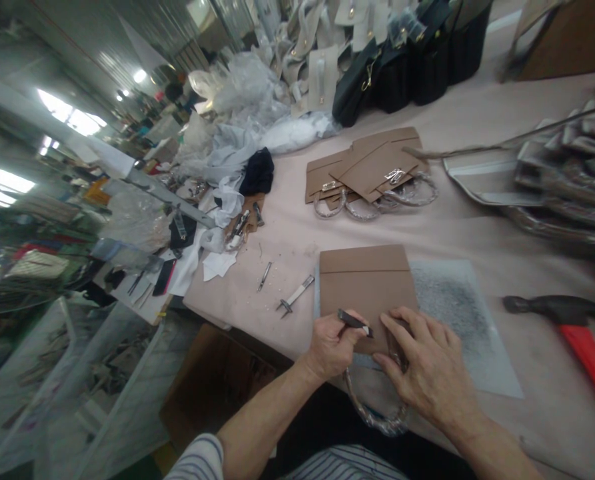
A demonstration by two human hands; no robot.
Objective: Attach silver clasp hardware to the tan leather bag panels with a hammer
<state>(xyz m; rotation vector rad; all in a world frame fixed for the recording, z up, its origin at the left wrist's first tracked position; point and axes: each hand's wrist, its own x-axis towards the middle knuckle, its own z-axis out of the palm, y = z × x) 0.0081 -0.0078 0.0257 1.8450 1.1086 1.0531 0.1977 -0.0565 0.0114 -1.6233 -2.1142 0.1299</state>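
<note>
A brown bag panel (364, 280) with a stitched line across its top lies flat in front of me. From its near edge a plastic-wrapped loop handle (377, 421) hangs over the table edge. My left hand (331, 345) is closed in a pinch on a small dark bar-shaped tool (353, 321) with a pale end, just over the panel. My right hand (427, 360) bears down on the panel's lower right, its thumb and bent fingers about the handle's end. What lies under that palm is hidden.
A grey sheet (457, 320) lies partly beneath the panel. To the right is a hammer (577, 327) with a red grip; left are a caliper-like metal tool (296, 296) and a small metal piece (264, 276). Further back are stacked panels (377, 163), black bags (407, 67) and plastic wrap (247, 100).
</note>
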